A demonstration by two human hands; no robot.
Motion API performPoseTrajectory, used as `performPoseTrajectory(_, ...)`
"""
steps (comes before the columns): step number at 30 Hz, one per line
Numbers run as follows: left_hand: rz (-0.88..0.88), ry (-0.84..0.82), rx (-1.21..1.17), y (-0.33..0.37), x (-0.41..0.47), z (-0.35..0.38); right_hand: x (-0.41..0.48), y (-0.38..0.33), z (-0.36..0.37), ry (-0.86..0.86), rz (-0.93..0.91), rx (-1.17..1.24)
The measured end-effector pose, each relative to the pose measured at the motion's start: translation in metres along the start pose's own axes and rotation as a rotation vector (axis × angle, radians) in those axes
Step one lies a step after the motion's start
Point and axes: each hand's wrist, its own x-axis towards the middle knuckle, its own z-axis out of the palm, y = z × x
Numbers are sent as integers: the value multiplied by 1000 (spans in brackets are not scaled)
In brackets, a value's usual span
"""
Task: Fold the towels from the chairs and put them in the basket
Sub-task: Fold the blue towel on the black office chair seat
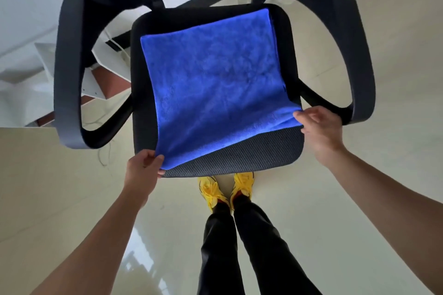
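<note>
A single head-worn wide-angle camera looked steeply down from above the front edge of the chair seat (230, 158), at close range. The towel (215, 79) filled centre frame. The left hand (143, 165) and right hand (318, 127) reached in from the lower corners, with the shoes (211, 191) beneath.

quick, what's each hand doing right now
Left hand: pinching the towel's near left corner.
Right hand: pinching its near right corner.

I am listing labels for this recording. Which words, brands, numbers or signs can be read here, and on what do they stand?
None can be read: the blue towel, the chair seat and the yellow shoes show no words, labels, brands or numbers.
</note>
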Motion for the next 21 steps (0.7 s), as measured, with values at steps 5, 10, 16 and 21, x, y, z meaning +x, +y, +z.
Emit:
performPoseTrajectory(5,-52,0,9,-2,-6,0,-15,18,-19,53,-67,-233)
performPoseTrajectory(10,-95,-19,158,-24,-11,6,-32,53,-30,42,-96,-532)
performPoseTrajectory(16,-145,-47,349,-36,-9,13,-32,74,-25,-168,120,-828)
performPoseTrajectory(21,-42,60,430,1,16,4,-14,38,-4,-27,-180,-886)
